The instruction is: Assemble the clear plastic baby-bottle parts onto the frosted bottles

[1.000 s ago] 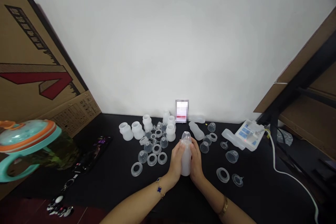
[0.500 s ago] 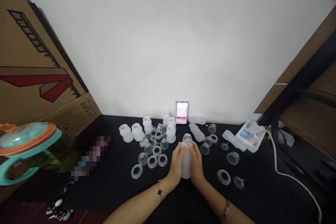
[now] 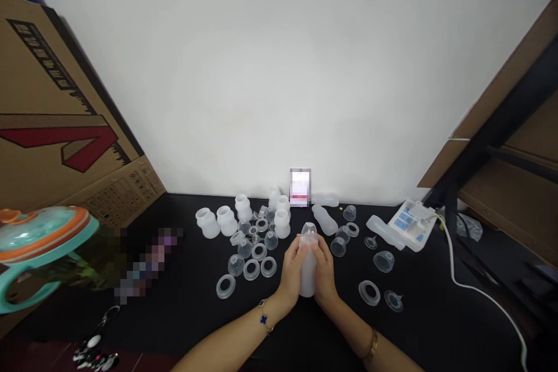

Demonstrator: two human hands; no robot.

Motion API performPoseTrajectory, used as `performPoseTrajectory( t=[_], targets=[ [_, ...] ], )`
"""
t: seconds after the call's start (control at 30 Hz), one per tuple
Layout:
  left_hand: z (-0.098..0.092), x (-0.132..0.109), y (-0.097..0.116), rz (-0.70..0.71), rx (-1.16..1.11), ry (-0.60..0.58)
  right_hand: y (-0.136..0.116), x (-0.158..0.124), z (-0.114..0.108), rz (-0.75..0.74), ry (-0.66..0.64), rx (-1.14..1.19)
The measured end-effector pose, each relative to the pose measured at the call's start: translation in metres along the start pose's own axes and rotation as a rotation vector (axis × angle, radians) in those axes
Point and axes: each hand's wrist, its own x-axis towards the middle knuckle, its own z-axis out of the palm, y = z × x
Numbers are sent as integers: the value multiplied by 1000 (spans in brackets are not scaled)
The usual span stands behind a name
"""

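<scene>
A translucent white baby bottle (image 3: 308,270) stands upright on the black table (image 3: 196,314), a clear teat (image 3: 309,232) on its top. My left hand (image 3: 291,274) wraps its left side and my right hand (image 3: 325,273) wraps its right side, fingers closed round the body. Behind and to the left lie several white bottles (image 3: 226,220), clear teats (image 3: 271,239) and screw rings (image 3: 225,286). More rings (image 3: 369,292) and teats (image 3: 383,260) lie to the right.
A large cardboard box (image 3: 52,128) leans at the left, with a teal and orange cup (image 3: 39,244) in front of it. A white device (image 3: 407,224) with a cable (image 3: 479,296) sits at the right, beside a dark shelf frame (image 3: 488,145). Keys (image 3: 93,351) lie near the front left.
Both hands stay wrapped on the bottle; the whole view has shifted slightly. Nothing else has moved.
</scene>
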Motion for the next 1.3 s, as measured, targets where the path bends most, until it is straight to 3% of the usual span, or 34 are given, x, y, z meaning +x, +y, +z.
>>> performPoseTrajectory(
  t=[0.23,0.5,0.73,0.97,1.17,1.3],
  targets=[
    [0,-1,-1,31,14,-45,4,1,-1,9,-14,44],
    [-1,-1,-1,-3,11,-1,1,1,1,38,8,28],
    [-5,4,-13,-60,-75,201,4,4,1,62,70,63],
    [-3,2,-7,-63,-53,79,4,4,2,82,15,67],
    [-2,2,-5,-76,-63,138,5,3,1,79,-29,21],
    [-2,2,-6,-54,-37,93,5,2,1,69,-18,23]
  ],
)
